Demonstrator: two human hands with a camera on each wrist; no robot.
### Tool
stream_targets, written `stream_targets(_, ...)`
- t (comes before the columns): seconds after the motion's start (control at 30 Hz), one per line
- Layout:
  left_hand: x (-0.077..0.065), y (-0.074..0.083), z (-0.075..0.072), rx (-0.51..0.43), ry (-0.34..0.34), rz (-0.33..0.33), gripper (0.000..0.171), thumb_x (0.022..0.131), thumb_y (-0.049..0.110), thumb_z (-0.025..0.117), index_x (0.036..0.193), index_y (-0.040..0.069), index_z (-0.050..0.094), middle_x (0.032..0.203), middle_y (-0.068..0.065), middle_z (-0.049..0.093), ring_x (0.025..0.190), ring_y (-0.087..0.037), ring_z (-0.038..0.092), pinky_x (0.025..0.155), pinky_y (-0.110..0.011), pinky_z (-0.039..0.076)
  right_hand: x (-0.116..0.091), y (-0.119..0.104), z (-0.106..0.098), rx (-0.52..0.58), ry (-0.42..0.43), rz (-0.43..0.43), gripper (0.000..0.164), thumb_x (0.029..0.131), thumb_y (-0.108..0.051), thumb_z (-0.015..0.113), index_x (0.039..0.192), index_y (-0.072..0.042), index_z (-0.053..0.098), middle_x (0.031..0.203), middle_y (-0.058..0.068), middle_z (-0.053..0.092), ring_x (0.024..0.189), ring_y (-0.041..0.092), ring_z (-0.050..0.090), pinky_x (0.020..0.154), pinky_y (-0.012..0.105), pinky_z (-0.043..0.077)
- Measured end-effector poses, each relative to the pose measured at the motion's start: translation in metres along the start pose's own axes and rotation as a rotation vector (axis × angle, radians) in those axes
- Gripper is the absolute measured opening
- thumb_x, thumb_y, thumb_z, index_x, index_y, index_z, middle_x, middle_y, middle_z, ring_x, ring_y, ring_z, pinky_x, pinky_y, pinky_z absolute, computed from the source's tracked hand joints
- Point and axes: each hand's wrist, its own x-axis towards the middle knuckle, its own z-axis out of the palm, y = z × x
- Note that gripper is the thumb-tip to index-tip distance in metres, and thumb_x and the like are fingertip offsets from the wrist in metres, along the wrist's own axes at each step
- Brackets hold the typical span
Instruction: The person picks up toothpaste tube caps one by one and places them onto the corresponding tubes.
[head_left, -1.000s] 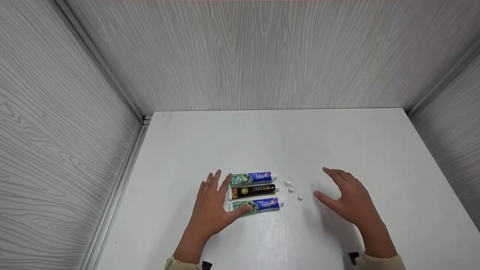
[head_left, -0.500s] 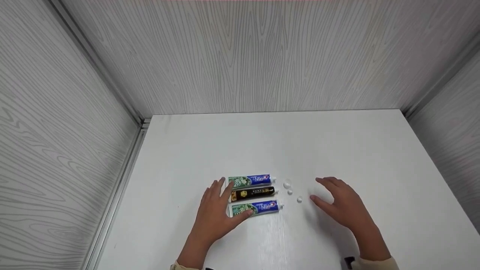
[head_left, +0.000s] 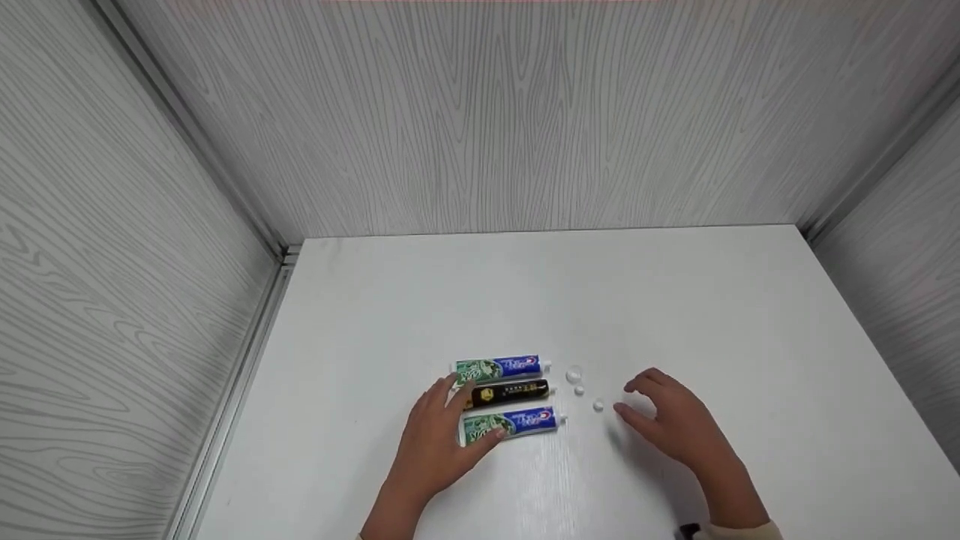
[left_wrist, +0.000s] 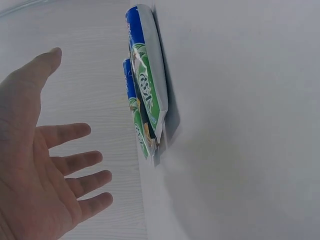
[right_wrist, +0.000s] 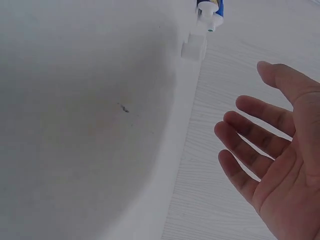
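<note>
Three toothpaste tubes lie side by side, nozzles to the right. The far tube (head_left: 517,366) and the near tube (head_left: 532,421) are green and blue; a black tube (head_left: 517,391) is between them. Over their left ends hovers my left hand (head_left: 435,454), its fingers spread; in the left wrist view the hand (left_wrist: 45,170) stands apart from the tubes and holds nothing. My right hand (head_left: 679,424), thumb and fingers parted, is just right of a small white cap (head_left: 598,406). Another small cap (head_left: 579,390) and a larger cap (head_left: 574,374) lie nearer the nozzles.
The white tabletop (head_left: 420,300) carries the tubes and caps. A wood-grain panel (head_left: 480,112) rises at the back, with side panels left (head_left: 112,300) and right (head_left: 900,247). A small dark mark (right_wrist: 124,108) shows on the table in the right wrist view.
My right hand has moved left and closer to the nearest cap, its fingers bending a little more. The left hand has shifted slightly over the tubes. Tubes and caps keep their arrangement.
</note>
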Motion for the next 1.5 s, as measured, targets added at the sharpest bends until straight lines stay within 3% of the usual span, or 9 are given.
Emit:
stream_targets(0.33,-0.004,-0.003,0.008,-0.075,-0.001,0.047,0.087,0.086,0.067,0.079,0.152,0.015,0.059,0.165,-0.016,0.044,0.151,-0.041,0.044,0.121,-0.061,0.038,-0.001,0.001,0.009,0.033,-0.117,0.066,0.031,0.089,-0.015,0.087,0.117,-0.012,0.075,0.115,-0.001,0.07,0.104,0.02,0.071,0.088,0.043,0.059)
stream_targets(0.57,-0.005,-0.003,0.014,-0.097,0.0,0.096,0.089,0.081,0.062,0.086,0.15,0.012,0.061,0.162,-0.017,0.046,0.149,-0.042,0.046,0.119,-0.062,0.04,0.0,0.0,0.013,0.045,-0.139,0.052,0.033,0.087,-0.011,0.088,0.117,-0.012,0.074,0.113,-0.001,0.069,0.104,0.021,0.071,0.087,0.041,0.059)
stream_targets(0.67,-0.004,-0.001,0.016,-0.1,0.004,0.1,0.087,0.08,0.061,0.088,0.148,0.012,0.063,0.157,-0.014,0.051,0.144,-0.037,0.05,0.117,-0.059,0.043,0.003,0.0,0.016,0.054,-0.152,0.044,0.032,0.088,-0.011,0.087,0.117,-0.012,0.075,0.112,-0.001,0.069,0.104,0.021,0.07,0.088,0.042,0.058)
stream_targets(0.77,-0.002,0.001,0.018,-0.093,0.002,0.104,0.084,0.078,0.06,0.089,0.143,0.012,0.067,0.141,-0.004,0.058,0.13,-0.025,0.056,0.109,-0.05,0.049,0.005,0.0,0.018,0.059,-0.164,0.04,0.033,0.088,-0.012,0.087,0.118,-0.012,0.074,0.111,-0.001,0.069,0.104,0.02,0.069,0.089,0.042,0.058)
stream_targets(0.9,0.001,0.003,0.022,-0.079,0.001,0.128,0.079,0.078,0.059,0.09,0.138,0.011,0.07,0.123,0.004,0.058,0.112,-0.016,0.053,0.097,-0.043,0.051,0.008,0.0,0.02,0.073,-0.184,0.06,0.034,0.087,-0.011,0.087,0.118,-0.012,0.074,0.111,-0.002,0.069,0.104,0.02,0.069,0.09,0.044,0.058)
stream_targets(1.23,0.005,0.006,0.034,-0.088,-0.027,0.157,0.066,0.081,0.058,0.089,0.126,0.011,0.075,0.12,0.003,0.058,0.104,-0.012,0.053,0.091,-0.037,0.053,0.014,-0.001,0.022,0.103,-0.245,0.109,0.033,0.086,-0.009,0.086,0.118,-0.011,0.075,0.111,-0.002,0.068,0.105,0.019,0.068,0.092,0.046,0.057)
stream_targets(1.5,0.007,0.008,0.039,-0.075,-0.045,0.158,0.068,0.083,0.058,0.087,0.13,0.011,0.073,0.119,0.002,0.06,0.102,-0.012,0.053,0.092,-0.039,0.052,0.016,-0.001,0.024,0.095,-0.274,0.111,0.032,0.087,-0.012,0.086,0.117,-0.01,0.075,0.108,-0.003,0.068,0.104,0.018,0.067,0.092,0.046,0.057)
